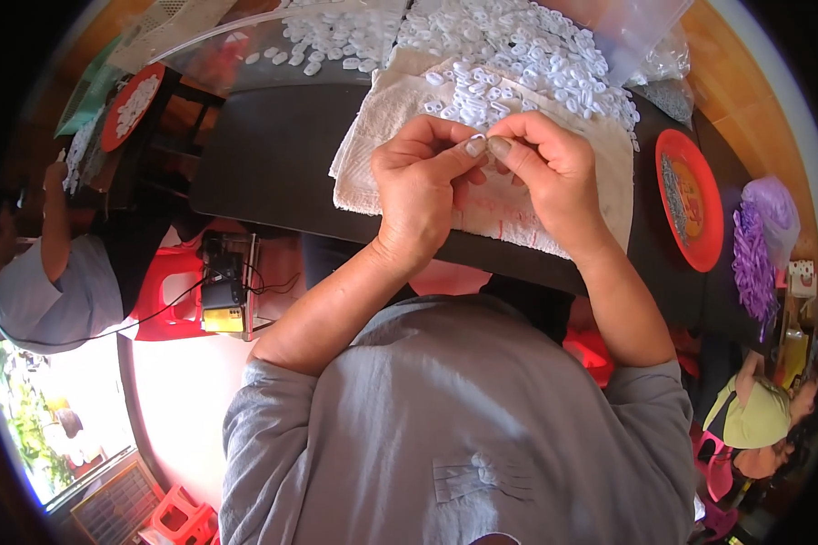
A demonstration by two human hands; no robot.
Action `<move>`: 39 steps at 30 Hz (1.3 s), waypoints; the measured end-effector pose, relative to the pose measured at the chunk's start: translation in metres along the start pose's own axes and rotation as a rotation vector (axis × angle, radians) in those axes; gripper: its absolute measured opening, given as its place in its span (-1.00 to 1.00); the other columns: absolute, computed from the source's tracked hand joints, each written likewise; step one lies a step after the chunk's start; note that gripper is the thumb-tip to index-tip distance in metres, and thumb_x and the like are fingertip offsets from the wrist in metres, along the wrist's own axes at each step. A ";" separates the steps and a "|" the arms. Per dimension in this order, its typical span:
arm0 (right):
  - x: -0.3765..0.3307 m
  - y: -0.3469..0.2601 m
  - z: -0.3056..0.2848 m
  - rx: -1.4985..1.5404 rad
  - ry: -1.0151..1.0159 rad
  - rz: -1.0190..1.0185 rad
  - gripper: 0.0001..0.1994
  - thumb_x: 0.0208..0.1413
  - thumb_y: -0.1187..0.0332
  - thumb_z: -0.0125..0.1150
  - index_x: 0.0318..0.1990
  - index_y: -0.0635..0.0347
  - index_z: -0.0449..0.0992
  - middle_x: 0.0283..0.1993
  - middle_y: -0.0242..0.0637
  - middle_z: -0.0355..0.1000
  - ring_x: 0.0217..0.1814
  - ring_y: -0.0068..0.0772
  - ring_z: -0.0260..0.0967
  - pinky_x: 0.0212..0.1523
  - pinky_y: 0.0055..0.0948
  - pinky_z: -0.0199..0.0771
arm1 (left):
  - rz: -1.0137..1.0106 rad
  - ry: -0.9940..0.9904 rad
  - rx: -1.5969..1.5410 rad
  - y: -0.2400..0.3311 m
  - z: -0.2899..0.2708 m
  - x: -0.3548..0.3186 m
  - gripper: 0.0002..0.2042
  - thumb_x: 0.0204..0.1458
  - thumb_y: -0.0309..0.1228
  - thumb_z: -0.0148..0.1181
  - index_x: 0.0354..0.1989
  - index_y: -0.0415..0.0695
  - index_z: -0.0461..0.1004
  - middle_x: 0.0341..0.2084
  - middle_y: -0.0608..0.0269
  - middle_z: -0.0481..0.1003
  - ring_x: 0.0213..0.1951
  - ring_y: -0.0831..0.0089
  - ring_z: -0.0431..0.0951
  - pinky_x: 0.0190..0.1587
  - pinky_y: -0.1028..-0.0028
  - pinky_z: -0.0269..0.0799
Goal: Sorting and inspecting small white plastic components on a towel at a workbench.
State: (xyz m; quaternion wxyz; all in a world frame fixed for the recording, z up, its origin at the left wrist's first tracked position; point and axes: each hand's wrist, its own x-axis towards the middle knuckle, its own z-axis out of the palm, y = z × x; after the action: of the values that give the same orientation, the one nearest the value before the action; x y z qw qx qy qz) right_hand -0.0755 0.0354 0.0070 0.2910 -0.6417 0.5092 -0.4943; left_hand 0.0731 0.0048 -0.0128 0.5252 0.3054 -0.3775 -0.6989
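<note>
Head view: the left hand (418,182) has its fingers pinched on a small white piece (478,137), located above the towel (373,118) on the desk (273,154). The right hand (559,168) meets it fingertip to fingertip, its fingers drawn together; what these grip, if anything, is hidden.

Progress: one piece is in hand and judged unfinished, as both hands are on it. Loose white pieces (473,95) lie on the towel just beyond, and a large heap (509,41) lies farther back. Small grey parts (674,195) remain in the red dish (711,227) at right. Completed and untreated pieces cannot be told apart at this size; no count is possible.
</note>
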 end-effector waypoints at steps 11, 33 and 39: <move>0.005 -0.001 -0.011 -0.150 -0.030 -0.130 -0.94 0.09 0.56 0.09 -0.27 0.32 0.44 -0.40 -0.34 0.42 -0.36 -0.53 0.34 -0.32 -0.57 0.35 | 0.010 -0.025 0.020 -0.002 0.000 0.002 -0.94 0.04 -0.60 0.17 -0.32 -0.33 0.46 -0.52 0.14 0.52 -0.57 0.52 0.50 -0.63 0.64 0.30; 0.005 0.000 -0.010 -0.127 -0.015 -0.040 -0.92 0.10 0.49 0.14 -0.29 0.32 0.43 -0.45 -0.27 0.44 -0.41 -0.50 0.33 -0.34 -0.51 0.36 | -0.020 -0.119 0.251 0.006 -0.001 0.000 -0.90 0.10 -0.49 0.17 -0.35 -0.27 0.45 -0.58 0.31 0.46 -0.59 0.67 0.41 -0.65 0.66 0.27; 0.005 0.000 -0.007 -0.130 0.015 -0.058 -0.92 0.17 0.44 0.12 -0.29 0.27 0.44 -0.50 -0.52 0.31 -0.47 -0.73 0.17 -0.46 -0.66 0.21 | -0.039 -0.142 0.227 0.005 -0.004 0.001 -0.88 0.12 -0.46 0.16 -0.29 -0.28 0.46 -0.55 0.25 0.49 -0.61 0.63 0.43 -0.64 0.65 0.28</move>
State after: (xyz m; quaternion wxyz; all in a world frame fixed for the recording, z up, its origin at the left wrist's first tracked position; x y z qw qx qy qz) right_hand -0.0821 0.0315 0.0113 0.2305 -0.6699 0.5238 -0.4730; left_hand 0.0787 0.0018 -0.0107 0.4456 0.3200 -0.4844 -0.6814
